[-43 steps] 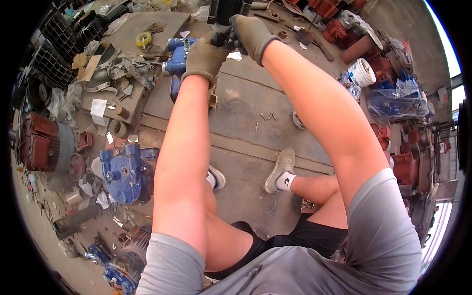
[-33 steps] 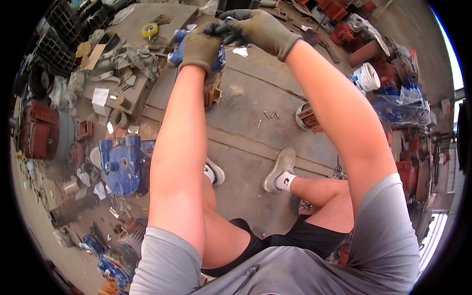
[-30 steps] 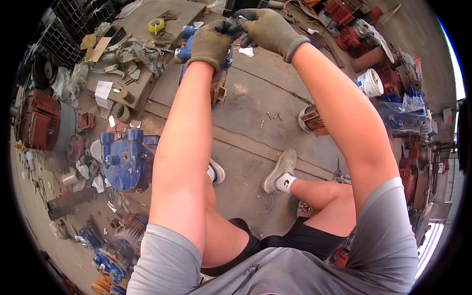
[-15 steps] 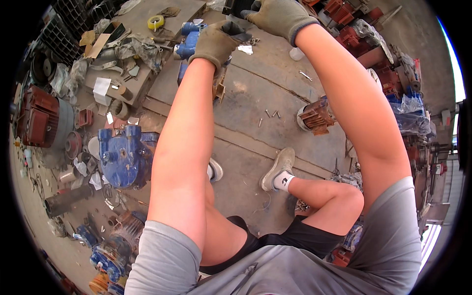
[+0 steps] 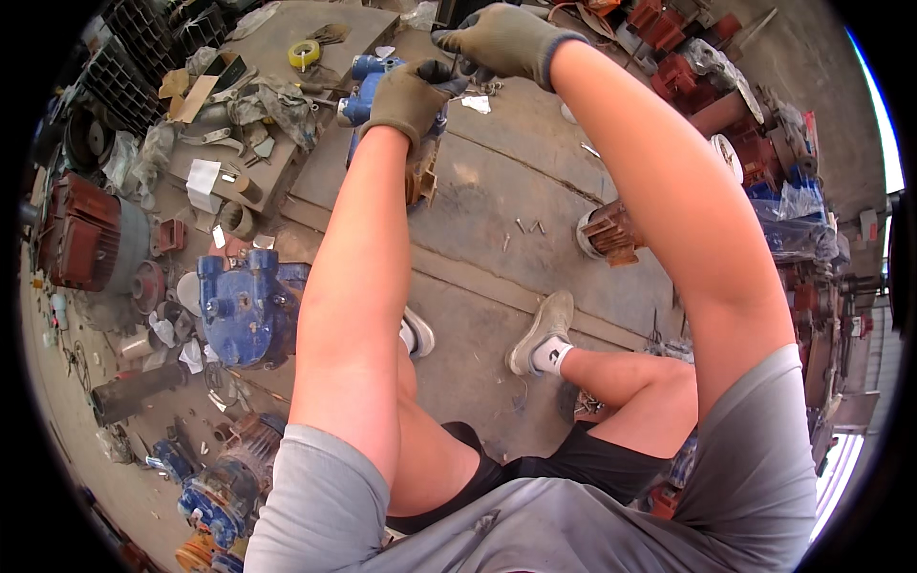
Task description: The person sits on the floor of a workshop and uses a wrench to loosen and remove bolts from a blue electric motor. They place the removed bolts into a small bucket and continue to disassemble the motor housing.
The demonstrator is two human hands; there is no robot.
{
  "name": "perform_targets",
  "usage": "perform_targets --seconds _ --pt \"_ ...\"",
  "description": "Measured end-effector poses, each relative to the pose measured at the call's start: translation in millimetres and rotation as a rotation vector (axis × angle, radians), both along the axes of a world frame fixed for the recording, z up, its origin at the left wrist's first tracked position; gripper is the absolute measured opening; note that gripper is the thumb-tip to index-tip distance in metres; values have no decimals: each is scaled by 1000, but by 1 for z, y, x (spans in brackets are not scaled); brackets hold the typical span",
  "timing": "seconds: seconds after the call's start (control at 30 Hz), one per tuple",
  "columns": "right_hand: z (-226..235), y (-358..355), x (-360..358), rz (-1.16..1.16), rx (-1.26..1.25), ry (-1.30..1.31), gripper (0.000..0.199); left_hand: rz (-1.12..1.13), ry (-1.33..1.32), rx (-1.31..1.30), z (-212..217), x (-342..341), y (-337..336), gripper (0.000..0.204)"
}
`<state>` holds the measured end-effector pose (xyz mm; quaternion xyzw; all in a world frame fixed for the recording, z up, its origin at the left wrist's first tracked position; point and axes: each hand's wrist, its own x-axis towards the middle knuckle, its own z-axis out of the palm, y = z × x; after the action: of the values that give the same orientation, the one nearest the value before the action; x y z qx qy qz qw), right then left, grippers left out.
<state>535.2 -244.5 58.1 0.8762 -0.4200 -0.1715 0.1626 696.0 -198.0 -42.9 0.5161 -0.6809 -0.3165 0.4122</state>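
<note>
Both my hands wear grey-green work gloves with dark fingertips, and they meet at the far end of my reach. My left hand (image 5: 411,98) is closed, its fingers pinched together beside a blue cast housing (image 5: 357,107) that it partly covers. From the right, my right hand (image 5: 506,43) reaches over with its fingers curled and pressed together, close to the left fingertips. A small dark thing seems to sit between the two, too small to name. Below my left wrist shows a rusty metal part (image 5: 422,181) of the blue unit.
A large blue gear housing (image 5: 246,315) stands left of my left arm. On the floor lie several bolts (image 5: 537,227) and a rusty finned motor (image 5: 611,231). A yellow tape roll (image 5: 304,54) rests on a board at far left. Red motors (image 5: 755,153) line the right side.
My right hand has moved left and its fingers have come up to my left hand. My left hand has shifted slightly left and nearer to me.
</note>
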Motion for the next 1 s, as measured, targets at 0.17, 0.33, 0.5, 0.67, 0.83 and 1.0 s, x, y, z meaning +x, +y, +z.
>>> perform_targets --seconds 0.17,0.33,0.5,0.67,0.83,1.0 --pt "52 83 30 -279 303 -1351 52 39 -102 -313 68 37 15 33" --pt "88 153 89 80 365 -1610 46 -88 -817 -787 136 122 60 35" --pt "60 246 167 -26 680 -1763 37 171 -426 -140 157 208 234 23" --pt "19 313 245 -105 968 -1607 39 516 -190 162 110 254 347 20" --pt "-27 338 273 167 710 -1556 38 567 -275 -93 45 270 377 18" --pt "-48 329 275 142 660 -1400 34 635 -364 -93 18 270 377 21"
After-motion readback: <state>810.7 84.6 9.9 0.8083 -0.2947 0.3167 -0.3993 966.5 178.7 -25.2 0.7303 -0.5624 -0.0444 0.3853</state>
